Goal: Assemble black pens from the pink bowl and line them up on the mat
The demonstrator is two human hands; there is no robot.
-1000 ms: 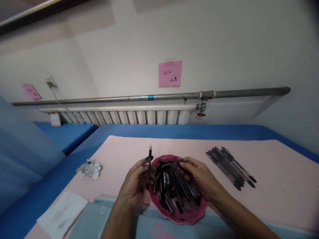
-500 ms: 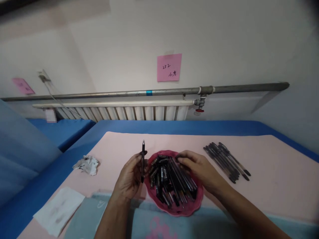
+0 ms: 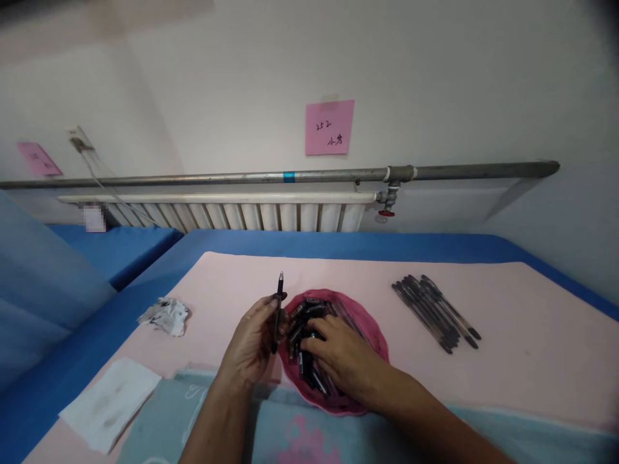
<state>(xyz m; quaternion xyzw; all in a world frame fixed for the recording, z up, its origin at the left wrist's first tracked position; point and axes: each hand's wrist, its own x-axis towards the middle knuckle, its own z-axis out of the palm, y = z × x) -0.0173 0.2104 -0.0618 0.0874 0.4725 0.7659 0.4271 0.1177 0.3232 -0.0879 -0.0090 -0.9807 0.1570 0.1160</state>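
Starts far left with a blue curtain [image 3: 43, 277], draped past the edge of the pink sheet [image 3: 532, 361]. Next, spots a white paper [image 3: 111, 399] lying flat with grey smudges, and just beyond it a crumpled tissue [image 3: 164, 316], blotched black. Behind, takes in the white radiator [image 3: 261, 218] along the wall. And now, the left hand [image 3: 251, 341]: holds a black pen [image 3: 279, 303] in a narrow pinch between thumb and fingers, nearly upright, with metal tip up, just beside the pink basket [image 3: 372, 322]. Above, on the wall, finds a pink note [image 3: 329, 127] with handwriting. Has the right hand [image 3: 338, 351] right down in the basket, with fingers bent over the dark caps [image 3: 303, 364]; cannot tell whether gripping any, with fingertips partly hidden. Past the basket, well apart, sees dark pens [image 3: 430, 312] lying side by side, slanting across the sheet.
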